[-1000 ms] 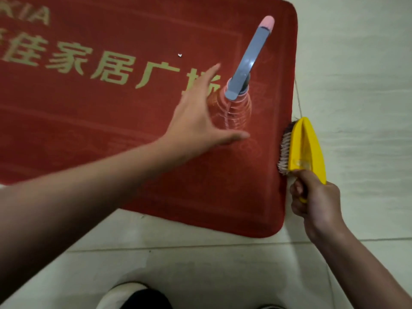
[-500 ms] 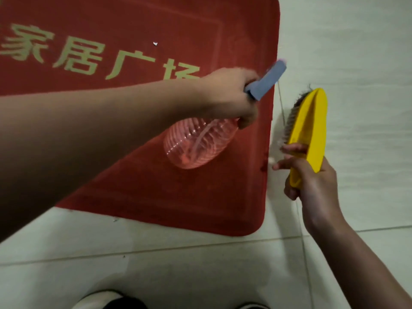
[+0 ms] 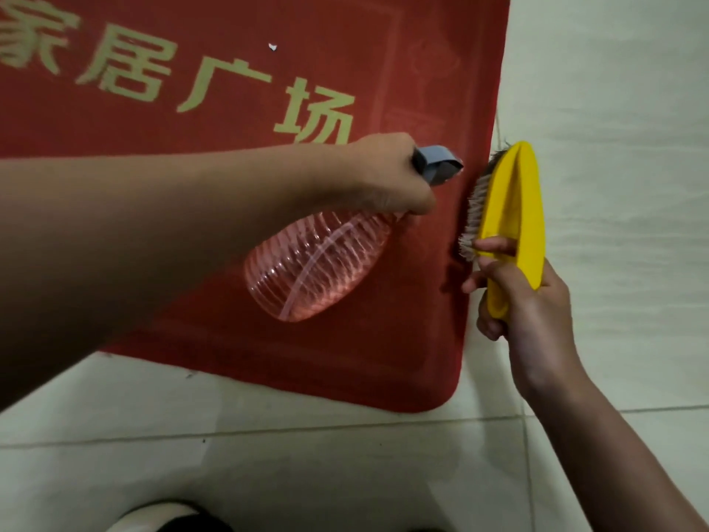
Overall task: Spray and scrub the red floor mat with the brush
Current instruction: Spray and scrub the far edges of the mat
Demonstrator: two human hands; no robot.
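The red floor mat [image 3: 345,359] lies flat on floor tiles. The left hand [image 3: 383,174] has its fingers wrapped round the pink spray bottle [image 3: 318,263], tilted over the mat's right edge. The right hand [image 3: 518,301] clamps the yellow brush [image 3: 510,209] beside that edge. No wetness shows, so spraying looks barely begun and scrubbing remains.

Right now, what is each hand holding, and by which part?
The left hand grips the spray bottle at its neck. The right hand grips the yellow brush by its handle.
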